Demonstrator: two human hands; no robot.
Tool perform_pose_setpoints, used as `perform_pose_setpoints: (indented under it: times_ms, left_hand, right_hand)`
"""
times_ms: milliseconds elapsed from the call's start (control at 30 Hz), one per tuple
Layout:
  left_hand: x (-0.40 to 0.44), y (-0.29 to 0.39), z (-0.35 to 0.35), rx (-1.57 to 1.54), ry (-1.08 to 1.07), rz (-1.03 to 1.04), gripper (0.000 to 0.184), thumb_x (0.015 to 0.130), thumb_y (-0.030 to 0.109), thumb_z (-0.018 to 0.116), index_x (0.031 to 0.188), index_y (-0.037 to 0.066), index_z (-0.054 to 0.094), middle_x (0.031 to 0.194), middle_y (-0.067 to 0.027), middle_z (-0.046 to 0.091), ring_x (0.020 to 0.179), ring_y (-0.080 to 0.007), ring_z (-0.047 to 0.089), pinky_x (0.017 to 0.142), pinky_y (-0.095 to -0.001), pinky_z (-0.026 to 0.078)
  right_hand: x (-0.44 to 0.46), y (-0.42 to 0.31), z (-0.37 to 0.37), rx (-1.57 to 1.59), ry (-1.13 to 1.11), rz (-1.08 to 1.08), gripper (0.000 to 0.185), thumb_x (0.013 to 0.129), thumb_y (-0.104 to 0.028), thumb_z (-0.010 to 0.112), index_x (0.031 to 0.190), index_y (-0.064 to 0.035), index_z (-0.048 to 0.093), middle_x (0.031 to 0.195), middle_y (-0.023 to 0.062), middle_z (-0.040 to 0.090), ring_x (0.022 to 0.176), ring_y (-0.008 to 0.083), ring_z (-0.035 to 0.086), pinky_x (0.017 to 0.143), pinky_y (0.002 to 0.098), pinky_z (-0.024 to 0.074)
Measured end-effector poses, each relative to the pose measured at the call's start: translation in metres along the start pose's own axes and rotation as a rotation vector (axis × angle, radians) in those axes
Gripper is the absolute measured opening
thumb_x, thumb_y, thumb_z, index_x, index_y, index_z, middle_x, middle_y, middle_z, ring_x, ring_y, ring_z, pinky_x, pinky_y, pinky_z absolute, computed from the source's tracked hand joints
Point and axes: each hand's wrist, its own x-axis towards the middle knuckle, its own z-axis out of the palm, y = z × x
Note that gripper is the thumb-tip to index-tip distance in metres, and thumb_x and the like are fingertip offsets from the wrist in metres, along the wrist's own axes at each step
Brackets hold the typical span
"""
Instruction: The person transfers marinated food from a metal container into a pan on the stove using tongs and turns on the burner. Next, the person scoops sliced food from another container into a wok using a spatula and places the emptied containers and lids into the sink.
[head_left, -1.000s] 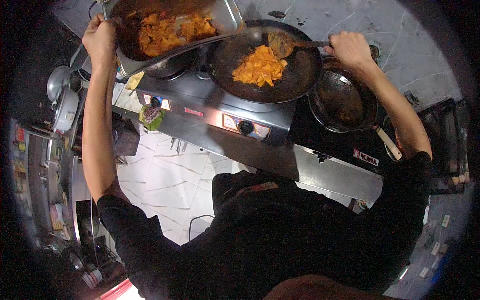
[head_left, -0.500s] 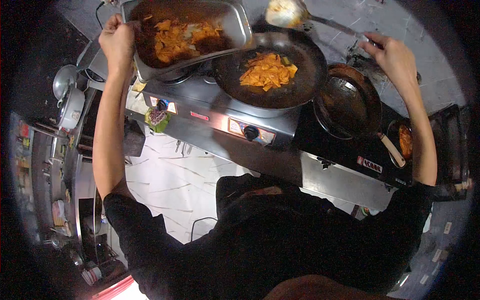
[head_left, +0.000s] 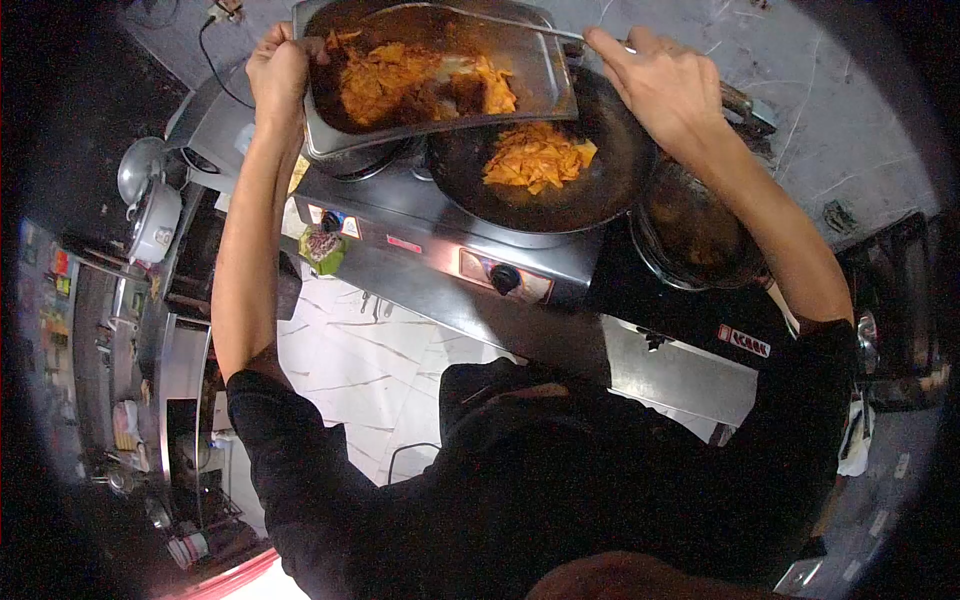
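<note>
Hands (head_left: 278, 75) at tray (head_left: 548, 78) of food (head_left: 385, 85)

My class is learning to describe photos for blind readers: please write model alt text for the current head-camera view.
Seen from above, a person's left hand holds a metal tray of orange food partly over a dark pan with more inside, while the right hand holds a utensil that reaches over the tray. The pan sits on a stove.
</note>
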Motion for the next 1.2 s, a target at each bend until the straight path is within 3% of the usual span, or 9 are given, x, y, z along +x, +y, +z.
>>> perform_pose_setpoints:
  times_ms: [133, 233, 433, 567, 633, 867, 1033, 1133, 1200]
  left_hand:
    - [0.014, -0.007, -0.002, 0.141, -0.053, -0.048, 0.009, 0.073, 0.004, 0.056, 0.065, 0.007, 0.058, 0.067, -0.0030, 0.059, 0.065, -0.0092, 0.050, 0.060, -0.0253, 0.040]
    - [0.037, -0.014, -0.011, 0.703, -0.104, 0.024, 0.038, 0.085, 0.043, 0.056, 0.071, 0.007, 0.054, 0.071, -0.0014, 0.057, 0.072, -0.0109, 0.052, 0.072, -0.0270, 0.040]
    - [0.046, -0.009, 0.003, 0.294, -0.293, -0.114, 0.036, 0.081, 0.041, 0.064, 0.077, 0.006, 0.058, 0.076, -0.0022, 0.059, 0.073, -0.0100, 0.053, 0.070, -0.0257, 0.040]
    - [0.074, -0.044, -0.012, 0.328, -0.258, -0.093, 0.013, 0.078, 0.016, 0.059, 0.084, 0.005, 0.055, 0.072, -0.0016, 0.054, 0.065, -0.0110, 0.049, 0.059, -0.0258, 0.039]
    - [0.058, -0.019, 0.003, 0.405, -0.280, -0.098, 0.023, 0.071, -0.002, 0.049, 0.094, 0.003, 0.045, 0.064, -0.0051, 0.045, 0.056, -0.0143, 0.041, 0.047, -0.0308, 0.035]
    - [0.134, -0.118, -0.047, 0.259, -0.292, -0.097, 0.011, 0.081, 0.011, 0.053, 0.083, 0.007, 0.063, 0.075, 0.0010, 0.060, 0.066, -0.0094, 0.053, 0.057, -0.0218, 0.040]
    - [0.112, -0.092, -0.021, 0.264, -0.253, -0.167, 0.022, 0.081, 0.011, 0.049, 0.093, 0.006, 0.066, 0.080, -0.0035, 0.062, 0.070, -0.0110, 0.056, 0.059, -0.0237, 0.043]
    - [0.057, -0.011, 0.024, 0.362, -0.203, -0.159, 0.011, 0.070, -0.006, 0.047, 0.072, 0.005, 0.046, 0.058, -0.0025, 0.042, 0.054, -0.0134, 0.041, 0.047, -0.0306, 0.031]
    - [0.064, -0.015, 0.031, 0.335, -0.107, -0.163, 0.010, 0.073, -0.003, 0.049, 0.072, 0.006, 0.045, 0.061, -0.0032, 0.044, 0.056, -0.0137, 0.043, 0.049, -0.0298, 0.034]
  right_hand:
    - [0.007, 0.011, -0.011, -0.149, 0.208, -0.142, 0.046, 0.080, -0.019, 0.055, 0.125, -0.0219, 0.050, 0.074, 0.0074, 0.052, 0.067, 0.0218, 0.056, 0.055, 0.0350, 0.0480]
    - [0.010, 0.005, -0.020, -0.137, 0.149, -0.195, 0.046, 0.084, -0.015, 0.051, 0.129, -0.0179, 0.048, 0.068, 0.0111, 0.048, 0.061, 0.0196, 0.047, 0.051, 0.0355, 0.0394]
    - [0.029, -0.004, -0.019, 0.010, 0.202, -0.353, 0.047, 0.084, -0.013, 0.049, 0.130, -0.0173, 0.045, 0.072, 0.0132, 0.049, 0.066, 0.0242, 0.051, 0.053, 0.0362, 0.0417]
    - [0.049, -0.007, -0.031, 0.058, 0.070, -0.478, 0.040, 0.085, -0.013, 0.047, 0.125, -0.0116, 0.049, 0.076, 0.0149, 0.051, 0.068, 0.0235, 0.055, 0.053, 0.0308, 0.0460]
    - [0.051, -0.005, -0.026, 0.037, 0.017, -0.576, 0.042, 0.085, -0.012, 0.047, 0.127, -0.0122, 0.048, 0.078, 0.0153, 0.051, 0.067, 0.0223, 0.055, 0.053, 0.0298, 0.0469]
    - [0.016, -0.011, 0.023, 0.187, 0.111, -0.537, 0.043, 0.078, -0.012, 0.052, 0.118, 0.0006, 0.047, 0.080, 0.0103, 0.056, 0.071, 0.0242, 0.062, 0.062, 0.0319, 0.0530]
    - [-0.016, -0.002, 0.029, 0.036, -0.049, -0.517, 0.060, 0.072, -0.010, 0.055, 0.130, -0.0024, 0.040, 0.082, 0.0078, 0.050, 0.072, 0.0201, 0.059, 0.056, 0.0268, 0.0523]
    - [-0.031, 0.005, 0.029, 0.008, -0.019, -0.457, 0.056, 0.073, -0.011, 0.054, 0.127, -0.0058, 0.045, 0.080, 0.0069, 0.051, 0.066, 0.0192, 0.059, 0.054, 0.0285, 0.0506]
    - [-0.032, 0.010, 0.014, -0.015, -0.021, -0.386, 0.047, 0.074, -0.014, 0.053, 0.121, -0.0074, 0.052, 0.079, 0.0074, 0.053, 0.062, 0.0191, 0.058, 0.053, 0.0303, 0.0491]
